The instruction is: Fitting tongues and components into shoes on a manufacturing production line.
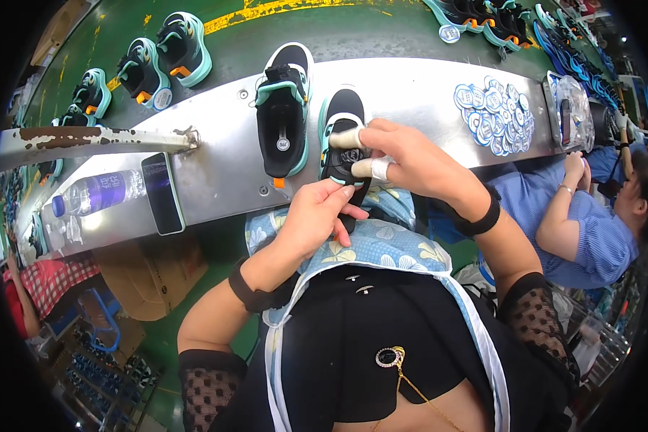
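Observation:
A black and mint sneaker [344, 103] stands on the metal bench in front of me, toe pointing away. My right hand [410, 158] reaches over it from the right. Its thumb and a finger, wrapped in pale covers, close on the dark lace and tongue area. At the heel end, my left hand [315, 217] pinches the sneaker's rear edge, thumb on top. What exactly lies between the fingertips is partly hidden. Just left stands a matching sneaker [282, 129], untouched, with a round insole label and an orange heel tab.
A phone [163, 194] and a water bottle [101, 193] lie left, near a chipped metal bar [93, 140]. Round paper tags [493, 119] are heaped right, beside a tray [554, 108]. More sneakers [182, 49] line the green surface beyond. A person in blue [576, 216] sits at right.

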`<act>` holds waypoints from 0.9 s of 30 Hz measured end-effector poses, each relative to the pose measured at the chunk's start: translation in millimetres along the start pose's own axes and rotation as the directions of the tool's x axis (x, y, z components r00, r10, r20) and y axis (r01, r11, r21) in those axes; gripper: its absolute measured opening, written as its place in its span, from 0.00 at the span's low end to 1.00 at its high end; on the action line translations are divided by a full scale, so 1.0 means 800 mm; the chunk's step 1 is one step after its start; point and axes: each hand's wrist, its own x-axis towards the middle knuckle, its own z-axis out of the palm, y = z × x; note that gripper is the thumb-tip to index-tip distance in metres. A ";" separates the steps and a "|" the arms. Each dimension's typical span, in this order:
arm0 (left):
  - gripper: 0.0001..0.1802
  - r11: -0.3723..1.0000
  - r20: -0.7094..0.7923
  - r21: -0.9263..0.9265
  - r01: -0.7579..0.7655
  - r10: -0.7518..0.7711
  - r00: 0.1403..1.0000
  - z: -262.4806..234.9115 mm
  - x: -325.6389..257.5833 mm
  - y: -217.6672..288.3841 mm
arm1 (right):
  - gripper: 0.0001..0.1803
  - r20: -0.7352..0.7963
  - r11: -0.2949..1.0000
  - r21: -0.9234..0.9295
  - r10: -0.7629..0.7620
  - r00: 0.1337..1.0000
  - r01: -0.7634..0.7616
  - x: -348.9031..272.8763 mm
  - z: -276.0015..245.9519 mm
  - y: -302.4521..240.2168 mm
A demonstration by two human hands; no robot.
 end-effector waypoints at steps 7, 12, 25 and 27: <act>0.17 0.997 0.020 0.048 0.067 -0.068 0.997 0.002 -0.001 0.007 | 0.18 -0.389 0.966 -0.218 0.045 0.920 -0.140 -0.011 0.056 -0.015; 0.16 0.971 0.116 0.235 -0.045 0.018 0.993 -0.018 -0.037 0.021 | 0.36 -0.233 0.979 0.041 0.204 0.951 -0.200 -0.044 0.025 -0.008; 0.24 0.013 0.258 0.944 -0.329 0.593 0.763 -0.079 -0.052 0.020 | 0.21 -0.457 0.841 -0.389 0.178 0.871 -0.375 -0.051 -0.036 0.084; 0.20 0.078 0.410 0.823 -0.562 0.602 0.685 -0.104 -0.067 0.005 | 0.33 -0.424 0.842 -0.454 0.083 0.902 -0.291 -0.052 -0.069 0.046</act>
